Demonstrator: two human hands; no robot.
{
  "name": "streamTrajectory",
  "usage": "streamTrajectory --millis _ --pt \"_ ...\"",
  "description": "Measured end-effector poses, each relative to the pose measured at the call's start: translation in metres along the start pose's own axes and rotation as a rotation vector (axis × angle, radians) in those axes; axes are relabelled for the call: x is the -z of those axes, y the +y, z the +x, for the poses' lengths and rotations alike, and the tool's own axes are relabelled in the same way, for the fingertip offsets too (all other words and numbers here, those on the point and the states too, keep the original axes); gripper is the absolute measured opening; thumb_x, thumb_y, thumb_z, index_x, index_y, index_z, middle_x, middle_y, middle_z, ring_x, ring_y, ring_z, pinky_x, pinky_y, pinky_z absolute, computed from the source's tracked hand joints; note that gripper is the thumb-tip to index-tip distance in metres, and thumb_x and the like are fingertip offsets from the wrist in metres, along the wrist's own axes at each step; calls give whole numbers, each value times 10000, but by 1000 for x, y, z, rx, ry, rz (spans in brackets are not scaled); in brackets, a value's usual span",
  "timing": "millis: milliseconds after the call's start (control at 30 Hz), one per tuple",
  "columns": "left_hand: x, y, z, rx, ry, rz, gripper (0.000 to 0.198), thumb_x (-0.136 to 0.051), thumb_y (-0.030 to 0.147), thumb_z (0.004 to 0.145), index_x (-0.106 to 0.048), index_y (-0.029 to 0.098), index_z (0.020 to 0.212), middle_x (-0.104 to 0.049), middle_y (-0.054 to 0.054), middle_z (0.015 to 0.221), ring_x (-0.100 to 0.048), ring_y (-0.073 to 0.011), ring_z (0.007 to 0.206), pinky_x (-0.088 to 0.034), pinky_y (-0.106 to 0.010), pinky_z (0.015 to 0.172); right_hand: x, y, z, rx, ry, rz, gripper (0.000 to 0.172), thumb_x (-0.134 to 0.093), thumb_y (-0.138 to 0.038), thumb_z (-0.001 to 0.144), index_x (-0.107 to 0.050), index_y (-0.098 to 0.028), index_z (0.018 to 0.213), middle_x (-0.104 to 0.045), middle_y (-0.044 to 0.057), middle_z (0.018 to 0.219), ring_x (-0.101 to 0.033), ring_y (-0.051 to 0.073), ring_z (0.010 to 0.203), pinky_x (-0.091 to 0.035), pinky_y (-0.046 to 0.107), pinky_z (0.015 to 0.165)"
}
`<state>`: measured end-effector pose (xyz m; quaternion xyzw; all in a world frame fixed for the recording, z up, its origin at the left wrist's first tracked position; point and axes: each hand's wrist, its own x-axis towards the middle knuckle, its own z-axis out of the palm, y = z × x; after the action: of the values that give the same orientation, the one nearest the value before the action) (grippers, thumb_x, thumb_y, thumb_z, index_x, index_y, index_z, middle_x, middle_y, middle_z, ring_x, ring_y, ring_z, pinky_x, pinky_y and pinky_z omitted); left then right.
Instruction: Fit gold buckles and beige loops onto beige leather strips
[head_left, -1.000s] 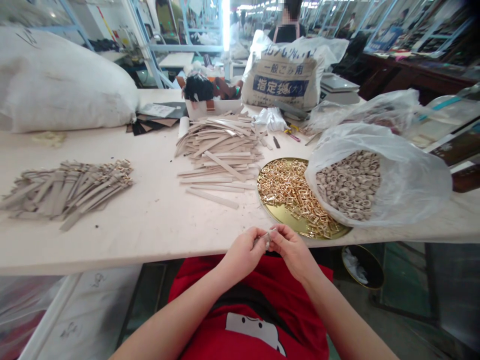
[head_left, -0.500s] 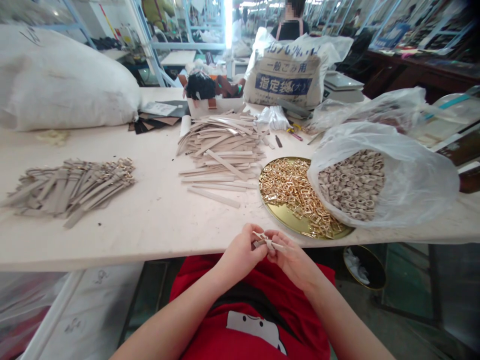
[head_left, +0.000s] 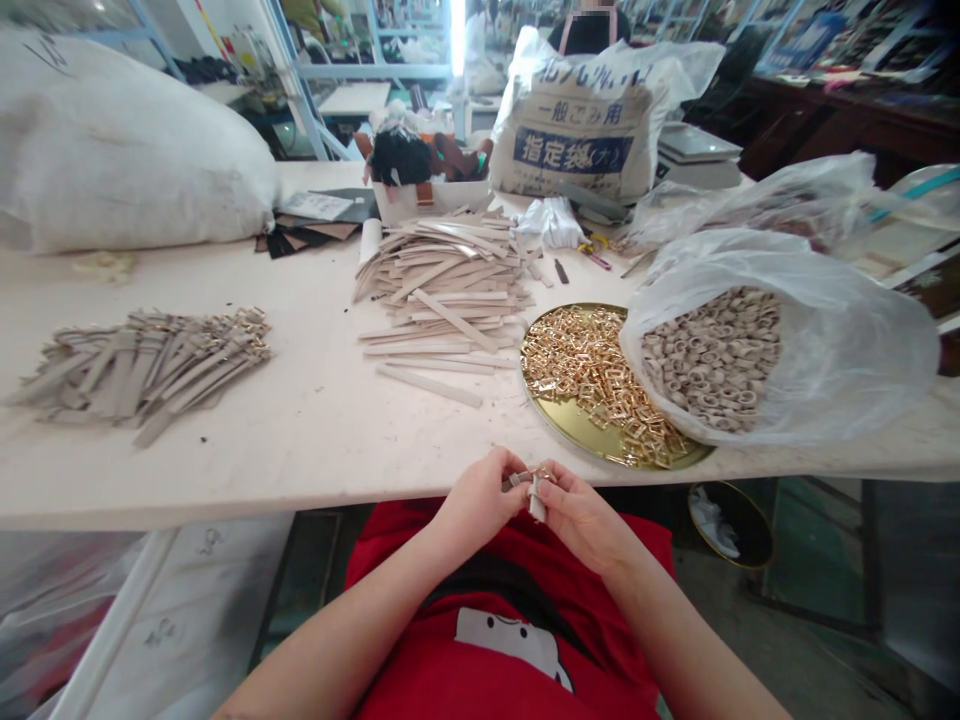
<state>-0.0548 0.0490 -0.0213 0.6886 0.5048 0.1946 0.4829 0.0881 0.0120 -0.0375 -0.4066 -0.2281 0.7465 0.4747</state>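
Just in front of the table's near edge, my left hand [head_left: 487, 500] and my right hand [head_left: 576, 510] meet, both closed on one grey-beige strap [head_left: 536, 500]. A bit of gold metal, apparently a buckle, shows between the fingertips; its details are too small to make out. One end of the strap hangs down below my right fingers. To the right lies a round gold tray [head_left: 574, 425] bearing many gold buckles [head_left: 592, 365]. A clear plastic bag [head_left: 840, 350] spills open beside it, full of small beige loops [head_left: 712, 355].
Loose strips [head_left: 450, 280] are heaped mid-table, and straps with buckles [head_left: 157, 370] are piled at left. A large white sack [head_left: 127, 150] and a printed white bag [head_left: 577, 130] stand behind. Below the table's right side is a round bin [head_left: 739, 530].
The strap has turned between my hands: its free end pointed right and now hangs downward. My hands stay close together. The view has tilted slightly down.
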Motion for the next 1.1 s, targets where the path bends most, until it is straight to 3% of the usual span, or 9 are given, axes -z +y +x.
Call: streamTrajectory --millis 167,333,433,533,700,867,1100 --pt "8 6 -9 28 -91 -72 179 -541 315 727 -533 168 829 -613 -1 711 -545 -129 621 -400 -225 561 4 -5 0 75 68 -173 297 -635 -457 688 -495 -196 713 -541 -5 705 -490 131 644 -412 283 633" --pt "8 11 -12 87 -154 -255 226 -555 335 728 -514 161 867 -599 14 651 -569 -125 588 -425 -226 562 4 -2 1 363 400 -619 290 -583 -430 743 -409 -212 661 -472 -28 618 -438 125 583 -390 282 595" --pt "1 8 -8 122 -138 -285 216 -551 305 724 -510 152 872 -603 5 642 -583 -132 589 -435 -236 577 1 0 -1 454 528 -779 237 -574 -409 746 -461 -210 811 -516 -4 700 -483 146 624 -418 304 617" --pt "-3 3 -5 123 -133 -259 209 -533 310 729 -519 153 865 -624 -11 674 -593 -138 602 -439 -244 588 0 -2 -5 436 439 -834 322 -571 -376 746 -496 -208 1009 -565 27 813 -528 167 700 -439 328 677" --pt "-1 -1 -5 97 -114 -160 175 -501 321 735 -527 168 815 -618 1 635 -580 -136 585 -425 -235 560 5 -7 -9 270 247 -755 344 -598 -327 725 -504 -208 1033 -571 11 801 -539 158 699 -453 314 681" --pt "-2 -4 -3 118 -138 -134 144 -462 288 733 -512 165 788 -601 6 615 -552 -120 535 -399 -213 500 9 -6 -6 214 195 -687 291 -620 -325 702 -482 -208 930 -533 -27 689 -517 133 624 -450 274 595" --pt "3 -2 -8 63 -179 -114 209 -488 293 733 -552 156 878 -625 -12 718 -565 -130 628 -417 -220 560 11 -14 -6 281 173 -932 127 -564 -266 718 -540 -211 829 -552 -28 650 -501 123 568 -411 261 561"
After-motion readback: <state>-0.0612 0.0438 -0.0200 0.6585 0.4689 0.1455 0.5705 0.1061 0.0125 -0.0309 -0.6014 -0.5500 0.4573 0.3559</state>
